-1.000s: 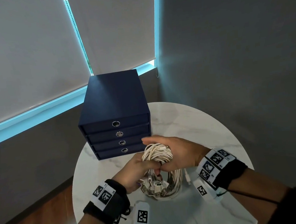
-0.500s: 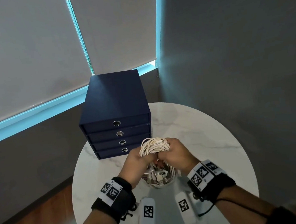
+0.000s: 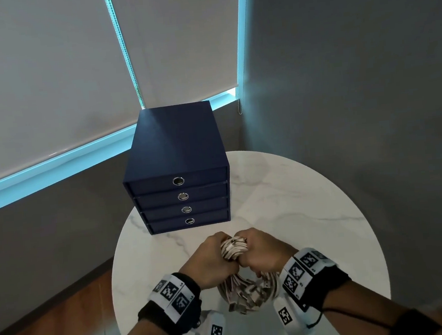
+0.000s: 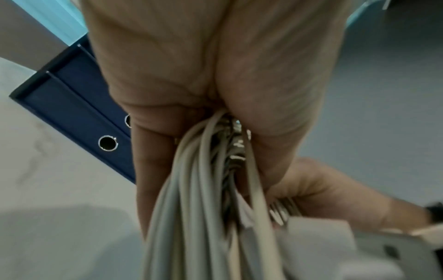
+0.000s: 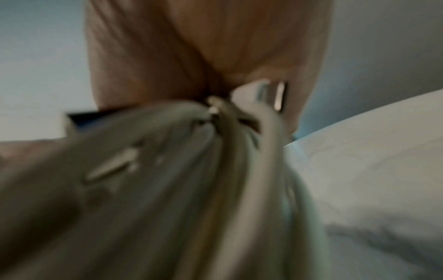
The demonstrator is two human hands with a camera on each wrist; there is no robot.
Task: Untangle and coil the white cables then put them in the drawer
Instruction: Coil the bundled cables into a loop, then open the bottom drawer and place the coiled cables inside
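Observation:
A bundle of white cables [image 3: 234, 248] hangs in loops over the round marble table [image 3: 312, 201], its plugs [image 3: 249, 295] dangling at the bottom. My left hand [image 3: 209, 257] and right hand [image 3: 261, 252] both grip the top of the bundle, knuckles almost touching. The left wrist view shows the cables [image 4: 203, 217] running out of my left hand [image 4: 215, 85] with curled fingers around them. In the blurred right wrist view, the cables [image 5: 179, 189] run out of my right hand [image 5: 203, 47]. The dark blue drawer unit [image 3: 178, 168] stands beyond, all its drawers closed.
The drawer unit [image 4: 72, 98] sits at the table's back left, each drawer with a metal ring pull [image 3: 178, 181]. Grey walls and a window with blinds [image 3: 43, 76] close in behind. Wooden floor [image 3: 53, 318] lies to the left below the table's edge.
My right hand turned from lying across the bundle to gripping it beside my left. Both hands came together and drew back toward me with the cables.

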